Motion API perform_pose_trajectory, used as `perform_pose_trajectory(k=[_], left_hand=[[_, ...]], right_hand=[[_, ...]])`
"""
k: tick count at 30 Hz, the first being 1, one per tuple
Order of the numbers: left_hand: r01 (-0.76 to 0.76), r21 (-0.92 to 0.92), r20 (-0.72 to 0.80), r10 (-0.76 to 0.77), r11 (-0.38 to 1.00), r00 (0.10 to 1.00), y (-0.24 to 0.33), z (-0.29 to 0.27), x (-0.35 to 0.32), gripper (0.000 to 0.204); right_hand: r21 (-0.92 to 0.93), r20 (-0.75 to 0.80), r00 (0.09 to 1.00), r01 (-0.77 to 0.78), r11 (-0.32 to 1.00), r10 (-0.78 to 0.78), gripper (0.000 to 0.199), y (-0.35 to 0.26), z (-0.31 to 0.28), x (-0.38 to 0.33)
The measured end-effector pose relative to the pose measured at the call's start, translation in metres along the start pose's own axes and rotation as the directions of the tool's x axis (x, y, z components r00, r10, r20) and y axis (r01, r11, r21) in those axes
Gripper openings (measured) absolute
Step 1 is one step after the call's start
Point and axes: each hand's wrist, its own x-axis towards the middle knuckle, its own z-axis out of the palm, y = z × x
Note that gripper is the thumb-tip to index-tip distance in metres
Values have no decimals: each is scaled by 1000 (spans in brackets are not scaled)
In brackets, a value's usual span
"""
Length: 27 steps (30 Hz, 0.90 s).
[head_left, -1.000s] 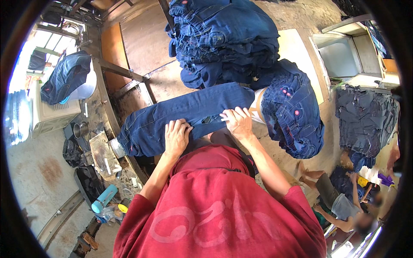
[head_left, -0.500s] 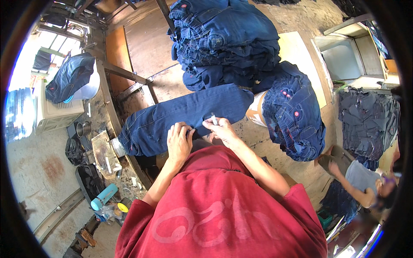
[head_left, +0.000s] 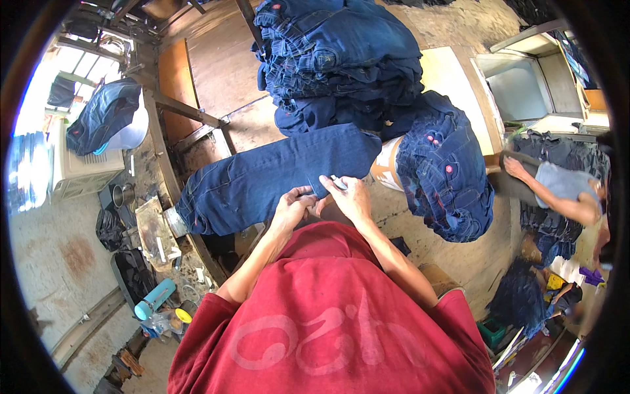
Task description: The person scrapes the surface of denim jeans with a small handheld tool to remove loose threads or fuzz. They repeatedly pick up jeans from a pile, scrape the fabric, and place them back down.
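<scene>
A dark blue jeans leg is drawn over a long form lying across in front of me. My left hand has its fingers curled at the near edge of the denim, seemingly pinching it. Close to its right, my right hand grips a short white stick between thumb and fingers, against the same edge. The stick's far end is partly hidden by the fingers. A pale end of the form sticks out at the left.
A tall stack of folded jeans stands beyond the form. More jeans drape over a drum at the right. A worn bench with white sticks and a turquoise bottle is at the left. Another person works at the far right.
My left hand has slid right along the denim edge, nearer my right hand. My right hand has shifted slightly right, its stick tilting lower. The other person's arm has moved up and away.
</scene>
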Motion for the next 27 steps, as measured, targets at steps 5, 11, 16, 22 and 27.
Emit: perform_pose_trajectory(k=[5, 11, 16, 22, 27], left_hand=[[-4, 4, -32, 4, 1000, 999, -9, -1, 11, 25], [-122, -64, -7, 122, 990, 993, -20, -7, 11, 24], [2, 147, -14, 0, 989, 1000, -8, -4, 11, 25], [-162, 182, 39, 158, 970, 987, -5, -6, 12, 23], [-44, 128, 14, 42, 991, 999, -5, -7, 3, 22]], right_hand=[[101, 30, 992, 118, 988, -122, 47, 7, 7, 5], [301, 49, 990, 110, 947, -131, 37, 20, 9, 5], [379, 81, 988, 89, 921, -129, 36, 15, 2, -1], [305, 93, 980, 143, 942, -178, 38, 15, -4, 0], [342, 138, 980, 92, 935, -147, 37, 12, -5, -2]])
